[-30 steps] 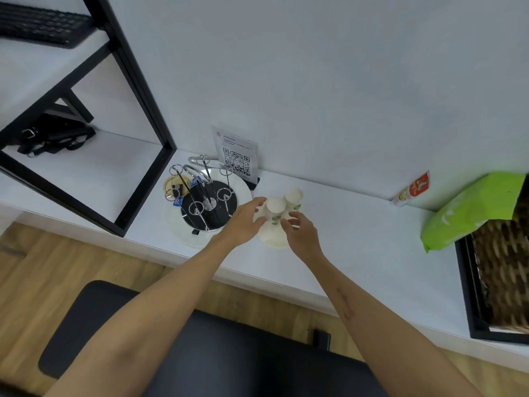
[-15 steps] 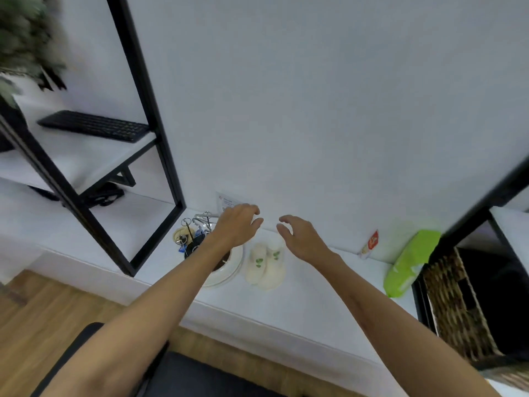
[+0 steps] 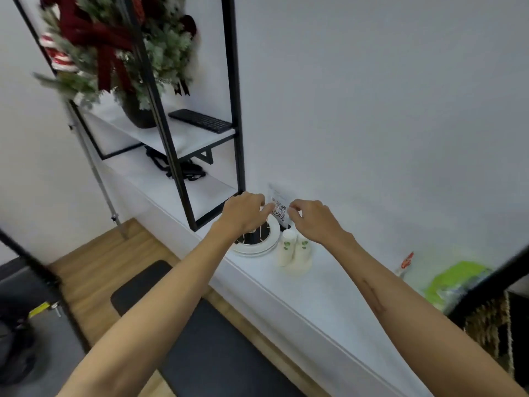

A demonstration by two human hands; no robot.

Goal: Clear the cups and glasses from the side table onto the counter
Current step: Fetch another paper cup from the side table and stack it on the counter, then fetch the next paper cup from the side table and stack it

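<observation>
Two paper cups (image 3: pixel 294 249) with green leaf prints stood upside down and touching each other on the white counter (image 3: pixel 337 299), near its back edge by the wall and just beside a stack of white plates (image 3: pixel 259 244). A second earlier both hands had been closed around those cups; half a second earlier they had already let go, and now they hung higher still, above the cups and apart from them. The left hand (image 3: pixel 246 214) hovered over the plates with its fingers loosely bent and holding nothing. The right hand (image 3: pixel 313 220) floated just above the cups, fingers softly curled, thumb near the forefinger, nothing between them. Between the two hands a small card with a QR code (image 3: pixel 279 209) leaned at the wall. The view had swung up and left since the earlier frames, so the black metal shelf frame (image 3: pixel 236 110) now showed a keyboard (image 3: pixel 200 120) and a potted festive plant with red ribbon (image 3: pixel 120 50) on its upper board. Toward the right end of the counter lay a green packet (image 3: pixel 452 282), blurred, and a black padded bench (image 3: pixel 200 348) stood below the front edge.
</observation>
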